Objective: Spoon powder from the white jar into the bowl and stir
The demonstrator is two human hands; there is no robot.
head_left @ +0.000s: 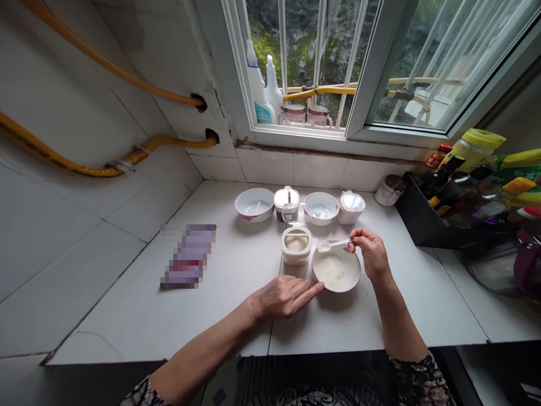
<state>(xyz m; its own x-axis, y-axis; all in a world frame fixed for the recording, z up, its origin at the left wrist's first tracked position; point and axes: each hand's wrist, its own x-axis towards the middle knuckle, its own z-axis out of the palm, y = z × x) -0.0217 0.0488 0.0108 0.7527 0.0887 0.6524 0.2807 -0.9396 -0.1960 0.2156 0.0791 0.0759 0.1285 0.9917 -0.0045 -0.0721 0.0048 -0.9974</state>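
Where we inspect the bench [139, 330] beneath the window [304, 67], we find the person's right hand [371, 254] raised over a pink-rimmed white bowl [337, 267]. Its fingers [358, 234] are closed in a pinch on the handle of a small white spoon [333, 245], whose scoop sits just above the bowl's rim. The bowl stands on the bench and holds a mound of white granules [336, 269].

We note the left hand [281, 298] resting low on the bench, empty. Its fingers [308, 293] are extended and open, with the index fingertip at the bowl's near rim.

Just beside the bowl stands a square plastic tub [296, 252] of white powder, with its clear lid [296, 214] tilted up behind it. Farther back we record a white bowl [254, 204] with a spoon inside, a lidded jar [286, 203], a second white bowl [321, 207] and a white lidded tub [350, 207].

To the right, a black tray [422, 217] carries bottles [448, 186]. Two spray bottles [264, 90] stand on the windowsill, and yellow hoses [105, 67] run along the tiled wall. A flat object [188, 256] on the bench is blurred beyond identification.
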